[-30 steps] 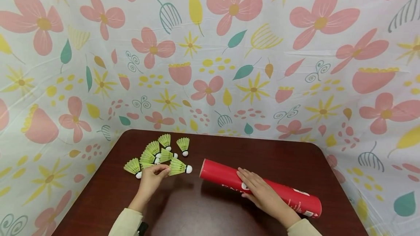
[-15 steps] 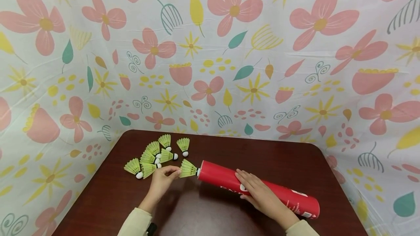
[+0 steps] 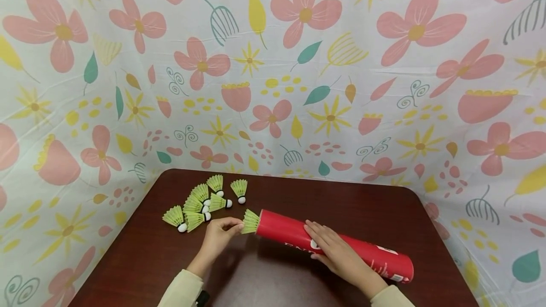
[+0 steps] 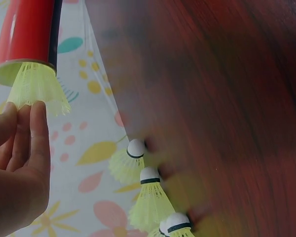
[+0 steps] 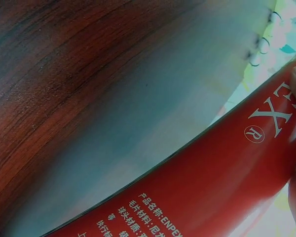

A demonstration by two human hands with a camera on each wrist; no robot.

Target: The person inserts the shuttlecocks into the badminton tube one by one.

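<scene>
Shuttlecock (image 3: pixel 250 222) partway inside red tube (image 3: pixel 294 232)

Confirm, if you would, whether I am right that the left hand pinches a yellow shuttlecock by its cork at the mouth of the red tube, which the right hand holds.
Not quite: in the left wrist view, the left hand pinches the yellow shuttlecock by its skirt's rim, not its cork. The right hand does hold the red tube.

Eight shuttlecocks (image 3: pixel 218 202), one tube (image 3: pixel 294 231), two hands (image 3: pixel 218 238), one table (image 3: pixel 324 197)
</scene>
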